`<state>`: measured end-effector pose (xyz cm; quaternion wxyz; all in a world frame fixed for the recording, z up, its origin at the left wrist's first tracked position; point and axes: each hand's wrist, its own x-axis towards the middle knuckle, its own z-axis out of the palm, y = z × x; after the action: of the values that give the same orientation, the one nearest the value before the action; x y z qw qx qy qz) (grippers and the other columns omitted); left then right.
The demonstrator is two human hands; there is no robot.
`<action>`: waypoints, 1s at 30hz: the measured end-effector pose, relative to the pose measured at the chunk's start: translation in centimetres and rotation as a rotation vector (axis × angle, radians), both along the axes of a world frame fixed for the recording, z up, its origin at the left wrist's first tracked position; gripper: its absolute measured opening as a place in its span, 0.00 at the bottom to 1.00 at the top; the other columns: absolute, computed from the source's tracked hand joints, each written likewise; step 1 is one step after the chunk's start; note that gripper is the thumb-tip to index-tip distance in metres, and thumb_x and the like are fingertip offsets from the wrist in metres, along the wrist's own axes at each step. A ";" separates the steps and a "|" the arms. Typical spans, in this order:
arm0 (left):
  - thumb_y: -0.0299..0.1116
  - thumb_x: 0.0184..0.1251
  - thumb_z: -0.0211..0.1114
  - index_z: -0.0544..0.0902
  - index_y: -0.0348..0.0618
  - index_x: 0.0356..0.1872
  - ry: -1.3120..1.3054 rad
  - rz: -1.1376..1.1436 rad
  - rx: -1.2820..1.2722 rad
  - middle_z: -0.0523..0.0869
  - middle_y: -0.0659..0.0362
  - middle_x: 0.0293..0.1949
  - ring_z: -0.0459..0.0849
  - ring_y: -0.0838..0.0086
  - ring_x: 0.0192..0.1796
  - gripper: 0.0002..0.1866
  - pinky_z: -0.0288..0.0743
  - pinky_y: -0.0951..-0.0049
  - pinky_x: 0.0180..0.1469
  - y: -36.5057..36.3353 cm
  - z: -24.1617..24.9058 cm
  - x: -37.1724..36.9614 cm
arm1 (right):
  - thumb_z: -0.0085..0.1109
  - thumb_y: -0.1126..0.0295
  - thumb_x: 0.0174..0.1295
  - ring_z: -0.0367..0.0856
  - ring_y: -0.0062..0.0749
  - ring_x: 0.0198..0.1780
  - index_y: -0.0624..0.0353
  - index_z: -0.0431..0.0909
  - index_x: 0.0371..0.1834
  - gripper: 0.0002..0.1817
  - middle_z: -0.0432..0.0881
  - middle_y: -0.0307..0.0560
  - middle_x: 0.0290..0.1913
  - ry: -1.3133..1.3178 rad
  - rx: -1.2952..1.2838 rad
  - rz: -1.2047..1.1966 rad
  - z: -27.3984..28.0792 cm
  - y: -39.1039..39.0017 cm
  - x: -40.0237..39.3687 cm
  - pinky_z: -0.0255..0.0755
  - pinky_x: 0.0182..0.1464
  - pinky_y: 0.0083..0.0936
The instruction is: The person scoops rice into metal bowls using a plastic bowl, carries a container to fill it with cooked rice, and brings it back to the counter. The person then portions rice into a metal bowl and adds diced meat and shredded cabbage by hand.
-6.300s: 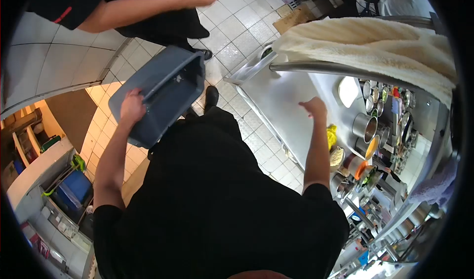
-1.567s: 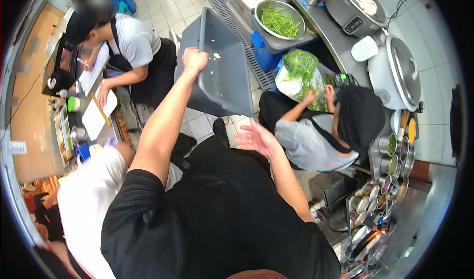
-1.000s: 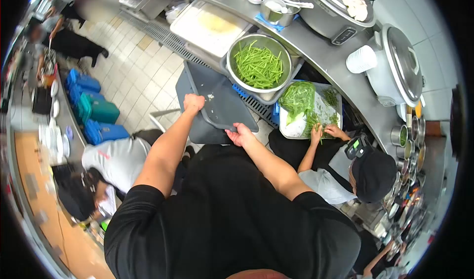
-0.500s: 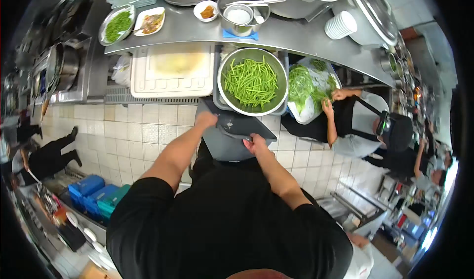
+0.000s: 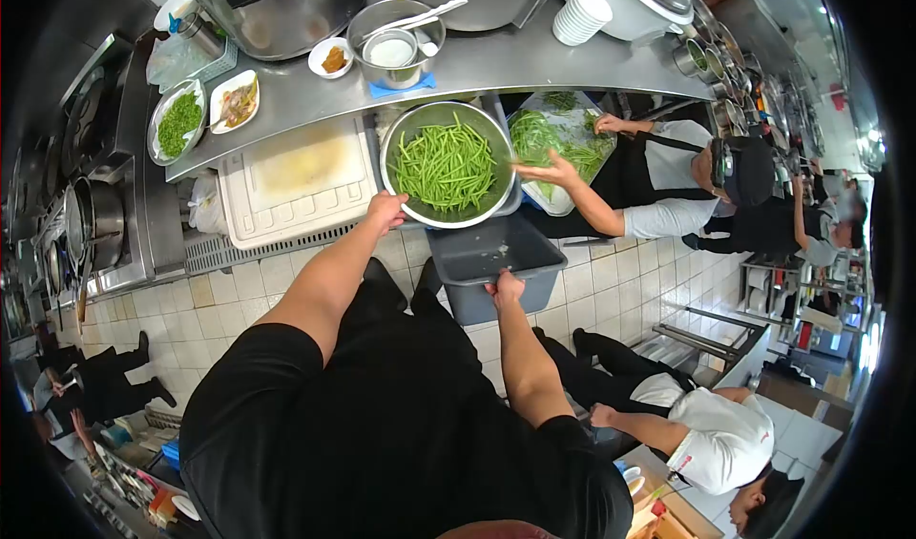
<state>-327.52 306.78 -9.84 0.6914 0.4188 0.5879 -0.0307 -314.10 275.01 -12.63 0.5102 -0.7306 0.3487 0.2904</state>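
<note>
Hold grey tub (image 5: pixel 530 300) level with right hand (image 5: pixel 507 289) clamped on rim at six o'clock. Steady metal bowl (image 5: pixel 501 161) of green beans (image 5: pixel 445 168) with left hand (image 5: pixel 385 212) at eight o'clock; cannot confirm closure.

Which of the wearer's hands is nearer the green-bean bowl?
Left hand, at the bowl's near-left rim; the right hand is farther off, on the grey bin's near rim.

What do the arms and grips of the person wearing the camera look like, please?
The arms have plain black short sleeves: left sleeve, right sleeve. No marking is visible on them. The forearms are bare. The left grip and right grip are ungloved hands, with no wristwear visible.
</note>
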 end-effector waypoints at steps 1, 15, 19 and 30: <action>0.36 0.64 0.65 0.75 0.45 0.48 -0.039 0.062 -0.027 0.83 0.58 0.45 0.83 0.67 0.43 0.14 0.79 0.65 0.43 -0.1 -0.3 0.2 | 0.60 0.72 0.59 0.75 0.36 0.19 0.66 0.56 0.58 0.28 0.77 0.54 0.37 -0.020 0.004 0.026 -0.2 -1.0 0.4 0.73 0.11 0.29; 0.18 0.51 0.61 0.74 0.37 0.38 -0.308 0.324 -0.114 0.79 0.53 0.36 0.82 0.61 0.38 0.12 0.83 0.54 0.44 2.4 -2.2 1.7 | 0.62 0.72 0.54 0.72 0.30 0.16 0.64 0.67 0.44 0.17 0.74 0.45 0.27 -0.151 -0.183 0.166 3.5 -3.1 -3.2 0.67 0.09 0.26; 0.19 0.55 0.61 0.74 0.38 0.38 -0.293 0.270 -0.158 0.80 0.53 0.37 0.83 0.62 0.39 0.10 0.84 0.57 0.47 2.2 1.0 3.0 | 0.61 0.74 0.53 0.71 0.31 0.16 0.64 0.67 0.43 0.17 0.73 0.44 0.26 -0.153 -0.237 0.114 1.7 -3.1 -5.0 0.66 0.10 0.27; 0.44 0.65 0.67 0.77 0.42 0.47 -0.323 -0.408 -0.002 0.82 0.58 0.46 0.81 0.72 0.46 0.18 0.78 0.71 0.44 -3.4 7.6 -1.0 | 0.59 0.75 0.56 0.71 0.27 0.17 0.57 0.70 0.40 0.11 0.74 0.42 0.26 -0.202 -0.151 -0.165 3.0 -1.8 -10.6 0.66 0.10 0.25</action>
<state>-328.51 303.43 -2.28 0.7564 0.5274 0.3730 -0.1030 -324.73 273.17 -9.66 0.5085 -0.7613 0.3752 0.1453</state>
